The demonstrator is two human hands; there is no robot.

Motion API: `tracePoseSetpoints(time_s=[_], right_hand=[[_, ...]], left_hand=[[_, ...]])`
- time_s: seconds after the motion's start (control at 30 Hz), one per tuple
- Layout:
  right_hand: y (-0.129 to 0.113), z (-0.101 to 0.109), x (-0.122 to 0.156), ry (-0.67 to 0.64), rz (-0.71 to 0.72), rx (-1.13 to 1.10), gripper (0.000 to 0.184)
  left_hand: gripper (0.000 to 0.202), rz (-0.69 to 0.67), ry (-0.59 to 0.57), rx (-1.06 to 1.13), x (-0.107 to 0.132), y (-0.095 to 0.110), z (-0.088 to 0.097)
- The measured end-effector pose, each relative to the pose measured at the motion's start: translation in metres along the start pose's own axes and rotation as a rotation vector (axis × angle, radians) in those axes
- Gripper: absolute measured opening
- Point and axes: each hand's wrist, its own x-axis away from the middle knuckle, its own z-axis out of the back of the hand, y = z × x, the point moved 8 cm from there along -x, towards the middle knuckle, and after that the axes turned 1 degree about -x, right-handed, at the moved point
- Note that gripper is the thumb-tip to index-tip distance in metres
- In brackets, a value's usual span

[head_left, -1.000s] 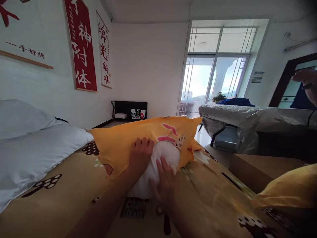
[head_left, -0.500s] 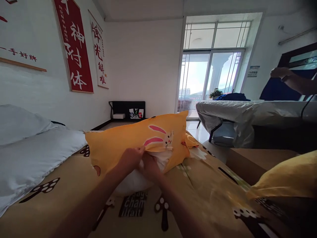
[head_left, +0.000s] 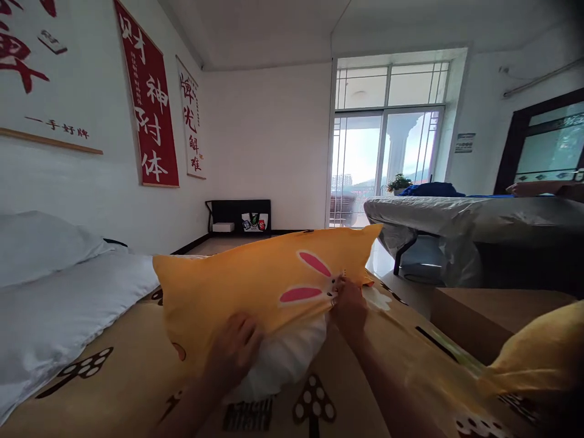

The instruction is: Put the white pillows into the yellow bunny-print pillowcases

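A yellow pillowcase [head_left: 223, 277] with a pink-eared rabbit print lies on the bed in front of me, partly over a white pillow [head_left: 292, 356] that bulges out of the open near side. My right hand [head_left: 350, 309] pinches the case's edge close to the rabbit's face. My left hand [head_left: 235, 345], somewhat blurred, is curled on the near edge of the case, left of the exposed pillow. The fingertips of the left hand are partly hidden.
The bed has a brown patterned sheet [head_left: 387, 377]. White pillows [head_left: 68, 292] lie at left, a yellow pillow [head_left: 542, 347] at right beside a cardboard box [head_left: 502, 304]. Behind stands a plastic-covered table [head_left: 433, 210], with another person's arm [head_left: 542, 188] over it.
My hands have moved apart, the right one to the right and the left one down and left. The case is stretched wider, and more white pillow shows. The other person's arm has lowered.
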Motion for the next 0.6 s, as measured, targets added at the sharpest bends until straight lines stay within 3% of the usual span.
tracePoseSetpoints(time_s=[0.07, 0.13, 0.23, 0.3, 0.33, 0.43, 0.47, 0.5, 0.53, 0.6], right_hand=[[0.020, -0.008, 0.001, -0.117, -0.093, 0.032, 0.034], [0.032, -0.020, 0.004, -0.318, -0.169, 0.042, 0.033], [0.023, -0.020, -0.010, -0.458, -0.168, -0.005, 0.025], [0.008, -0.003, -0.033, -0.407, -0.160, -0.020, 0.028], [0.001, 0.007, -0.045, -0.376, -0.161, -0.018, 0.031], [-0.018, 0.038, -0.070, -0.294, -0.143, -0.011, 0.037], [-0.022, 0.044, -0.073, -0.289, -0.123, 0.002, 0.037], [-0.024, 0.047, -0.073, -0.302, -0.102, 0.028, 0.038], [-0.024, 0.048, -0.071, -0.330, -0.081, 0.063, 0.039], [-0.020, 0.040, -0.061, -0.414, -0.042, 0.140, 0.038]], left_hand=[[0.021, 0.102, 0.039, -0.128, 0.040, -0.017, 0.008], [0.018, 0.220, 0.043, -0.207, 0.078, -0.040, 0.008], [0.014, 0.558, -0.130, -0.137, 0.103, -0.088, -0.012], [0.010, 0.836, -0.195, -0.037, 0.094, -0.120, -0.019], [0.009, 0.946, -0.154, -0.003, 0.081, -0.134, -0.015], [0.017, 1.115, 0.162, -0.013, 0.031, -0.169, 0.023], [0.017, 1.124, 0.217, -0.029, 0.019, -0.177, 0.033], [0.019, 1.110, 0.206, -0.054, 0.010, -0.184, 0.037], [0.021, 1.074, 0.120, -0.080, 0.004, -0.188, 0.033], [0.025, 0.970, -0.252, -0.106, 0.011, -0.184, 0.001]])
